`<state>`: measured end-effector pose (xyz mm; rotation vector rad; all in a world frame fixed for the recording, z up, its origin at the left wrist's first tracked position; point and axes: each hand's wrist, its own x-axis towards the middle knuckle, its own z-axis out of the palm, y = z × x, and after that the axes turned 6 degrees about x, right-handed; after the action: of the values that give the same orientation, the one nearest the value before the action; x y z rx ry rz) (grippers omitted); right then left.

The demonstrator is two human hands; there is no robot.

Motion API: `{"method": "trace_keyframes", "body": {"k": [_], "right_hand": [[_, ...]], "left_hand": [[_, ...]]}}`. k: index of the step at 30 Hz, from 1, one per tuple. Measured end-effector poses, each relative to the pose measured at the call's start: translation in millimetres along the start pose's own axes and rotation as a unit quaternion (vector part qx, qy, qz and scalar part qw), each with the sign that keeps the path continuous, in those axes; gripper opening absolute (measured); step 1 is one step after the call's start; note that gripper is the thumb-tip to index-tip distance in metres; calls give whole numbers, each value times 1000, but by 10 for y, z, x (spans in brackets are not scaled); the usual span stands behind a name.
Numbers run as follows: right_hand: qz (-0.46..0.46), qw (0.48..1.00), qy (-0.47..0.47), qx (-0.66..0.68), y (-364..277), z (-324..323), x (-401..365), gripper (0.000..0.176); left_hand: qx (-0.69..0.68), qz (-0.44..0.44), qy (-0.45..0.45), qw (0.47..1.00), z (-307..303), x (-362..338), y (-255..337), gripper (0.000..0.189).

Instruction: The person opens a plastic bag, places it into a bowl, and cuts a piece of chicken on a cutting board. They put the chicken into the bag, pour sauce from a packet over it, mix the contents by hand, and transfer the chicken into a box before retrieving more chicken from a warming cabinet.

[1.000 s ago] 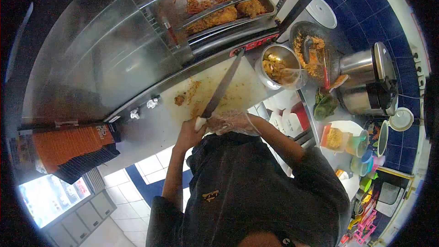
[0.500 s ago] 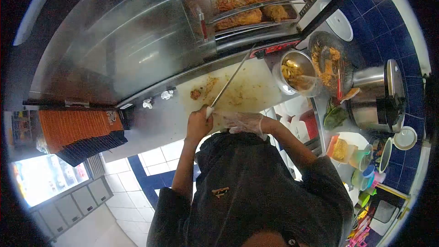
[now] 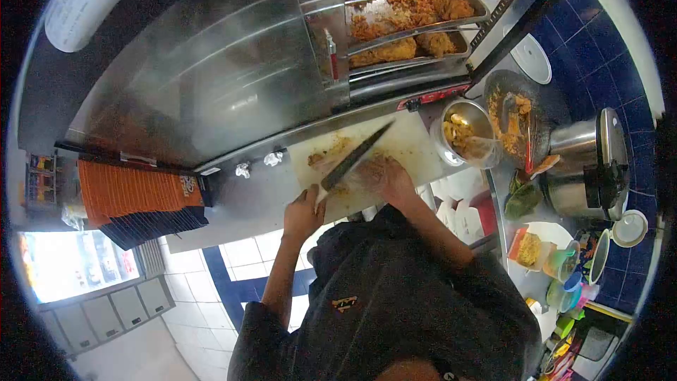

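My left hand (image 3: pixel 305 213) is closed around the pale handle of a large kitchen knife (image 3: pixel 358 156). The dark, broad blade slants up and right over a white cutting board (image 3: pixel 416 141). In a clear plastic glove, my right hand (image 3: pixel 384 182) reaches over the board just right of the blade; its fingers are blurred, and I cannot tell whether they grip anything. Brown crumbs and a small piece of browned food (image 3: pixel 315 159) lie on the board left of the blade.
A steel bowl of yellowish food (image 3: pixel 462 130) stands right of the board, before a stone mortar (image 3: pixel 502 109). Farther right is a big steel pot (image 3: pixel 575 169). Orange folded boxes (image 3: pixel 134 187) are stacked at left. A display cabinet with fried food (image 3: pixel 405 28) borders the counter's far side.
My right hand has moved from the board's near edge up onto the board beside the blade. The knife has turned to show its broad side. The whole view has shifted slightly.
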<state>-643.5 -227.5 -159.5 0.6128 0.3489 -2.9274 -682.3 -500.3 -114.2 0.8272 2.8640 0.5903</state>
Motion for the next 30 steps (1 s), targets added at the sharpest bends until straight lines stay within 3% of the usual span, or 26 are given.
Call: {"method": "trace_keyframes", "body": {"k": [1,3,4,5,6,7,9,10,12,13,15,17,19,22,23,25,27,29,30], "right_hand": [[-2,1000,-5,0,43,78,38,38],[-62,992,114,3,102,136,58,42],[-68,992,109,5,88,-4,48,42],[-51,993,74,-75,58,-346,50,42],[-35,986,41,-156,11,-556,21,42],[-45,986,40,-154,-52,-506,-97,42],[-108,930,61,-346,-185,-170,-519,34],[-115,930,67,-343,-260,-41,-709,34],[-220,885,122,-392,-445,144,-1024,32],[-228,882,127,-392,-533,136,-1135,32],[-332,832,169,-412,-726,125,-1335,26],[-375,781,239,-439,-905,156,-1546,20],[-455,709,252,-475,-1099,3,-1658,18],[-476,642,324,-506,-1300,355,-1806,15],[-479,641,324,-504,-1371,332,-1794,15],[-484,548,355,-582,-1538,267,-1749,12],[-474,534,359,-601,-1636,493,-1717,14],[-429,466,360,-685,-1729,552,-1655,19],[-439,445,347,-699,-1754,576,-1607,25]], "left_hand": [[3,3,4,1000,18,-42,-44,41],[66,27,-15,997,30,-67,-112,42],[63,8,-46,997,18,-46,-124,43],[65,16,-44,997,-29,28,-106,43],[47,69,46,995,-93,120,-59,42],[25,121,135,983,-177,227,9,42],[-55,104,184,976,-605,592,458,49],[-105,100,207,968,-808,791,673,52],[-156,141,317,925,-1187,1148,1146,50],[-162,148,315,923,-1253,1301,1292,50],[-173,122,401,891,-1326,1537,1513,51],[-192,120,410,884,-1341,1598,1537,52],[-209,122,412,879,-1343,1630,1619,53],[-232,101,386,887,-1311,1657,1780,51],[-244,108,379,886,-1264,1715,1827,51],[-256,114,376,883,-1221,1818,1983,51],[-332,107,312,884,-1183,1926,2215,51],[-315,141,319,883,-1052,2120,2361,53],[-344,161,280,882,-1022,2203,2464,54]]}}
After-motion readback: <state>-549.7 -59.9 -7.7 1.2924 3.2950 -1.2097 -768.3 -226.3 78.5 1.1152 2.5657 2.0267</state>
